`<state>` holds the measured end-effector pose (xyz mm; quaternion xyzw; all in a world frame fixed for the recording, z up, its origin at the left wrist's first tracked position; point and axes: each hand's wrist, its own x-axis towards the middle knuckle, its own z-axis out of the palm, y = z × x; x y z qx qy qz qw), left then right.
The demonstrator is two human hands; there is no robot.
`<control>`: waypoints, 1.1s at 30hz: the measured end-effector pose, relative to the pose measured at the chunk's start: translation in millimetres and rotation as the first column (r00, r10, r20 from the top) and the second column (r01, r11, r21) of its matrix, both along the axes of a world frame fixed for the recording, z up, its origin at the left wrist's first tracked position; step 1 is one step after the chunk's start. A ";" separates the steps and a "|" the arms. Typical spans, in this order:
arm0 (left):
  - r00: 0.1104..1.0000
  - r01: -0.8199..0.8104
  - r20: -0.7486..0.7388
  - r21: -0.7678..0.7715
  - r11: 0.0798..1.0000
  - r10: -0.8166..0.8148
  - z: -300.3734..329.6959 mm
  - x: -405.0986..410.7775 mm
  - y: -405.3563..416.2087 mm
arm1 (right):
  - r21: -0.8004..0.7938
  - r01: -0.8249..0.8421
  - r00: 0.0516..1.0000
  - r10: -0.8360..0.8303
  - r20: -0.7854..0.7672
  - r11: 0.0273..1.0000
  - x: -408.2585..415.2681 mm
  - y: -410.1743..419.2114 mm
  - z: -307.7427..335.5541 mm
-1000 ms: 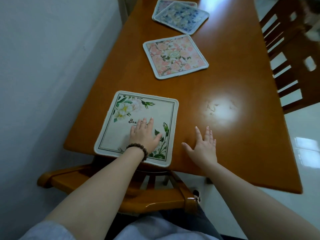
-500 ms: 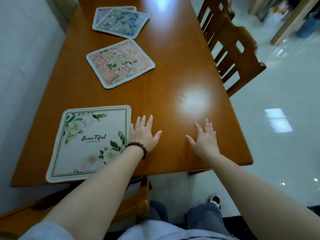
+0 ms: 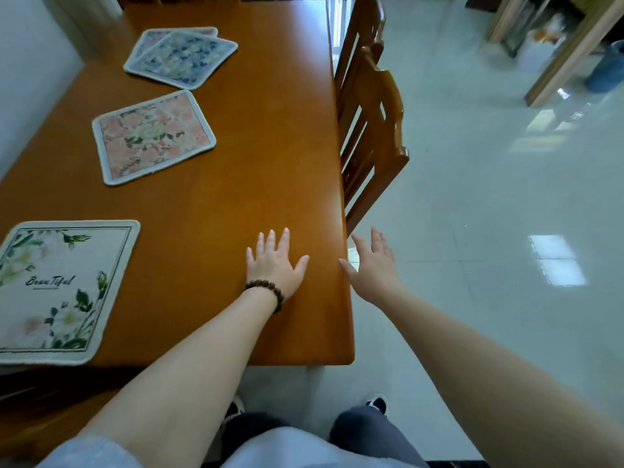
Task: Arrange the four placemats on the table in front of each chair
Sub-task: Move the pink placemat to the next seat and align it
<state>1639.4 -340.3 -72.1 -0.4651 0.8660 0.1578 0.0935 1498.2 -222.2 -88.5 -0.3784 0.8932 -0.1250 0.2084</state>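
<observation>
A white placemat with green leaves and the word "Beautiful" point(image 3: 60, 288) lies at the near left of the wooden table point(image 3: 243, 157). Farther back lies a pink floral placemat point(image 3: 152, 136). At the far end a blue floral placemat point(image 3: 184, 59) overlaps another mat point(image 3: 150, 37), mostly hidden beneath it. My left hand point(image 3: 275, 265), with a bead bracelet on the wrist, hovers flat and empty over the table near its right edge. My right hand point(image 3: 373, 265) is spread open past that edge, above the floor.
A wooden chair point(image 3: 368, 106) stands tucked against the table's right side. Part of another chair point(image 3: 20, 393) shows at the near left under the table. A white wall runs along the left. Glossy tiled floor point(image 3: 489, 197) spreads to the right.
My left hand has come off the white placemat and both hands have shifted right along the table's near end. The view has swung right, so the mats now sit further left.
</observation>
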 end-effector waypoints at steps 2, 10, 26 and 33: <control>1.000 -0.030 0.007 -0.009 1.000 0.030 9.0 -29.4 17.4 | -0.019 -0.021 1.000 0.021 0.001 1.000 -32.5 13.0 7.7; 0.998 -0.069 0.006 -0.071 0.995 0.070 32.4 -118.6 25.3 | -0.135 -0.070 0.997 0.075 0.035 0.988 -123.9 18.3 32.5; 0.961 -0.267 -0.106 -0.130 0.955 0.254 25.0 -241.6 -72.7 | -0.187 -0.218 0.974 0.200 -0.108 0.958 -280.5 -110.7 60.5; 0.875 -0.467 -0.153 -0.025 0.884 0.459 11.2 -275.8 -170.4 | -0.118 -0.488 0.868 0.467 -0.166 0.865 -325.7 -244.1 61.4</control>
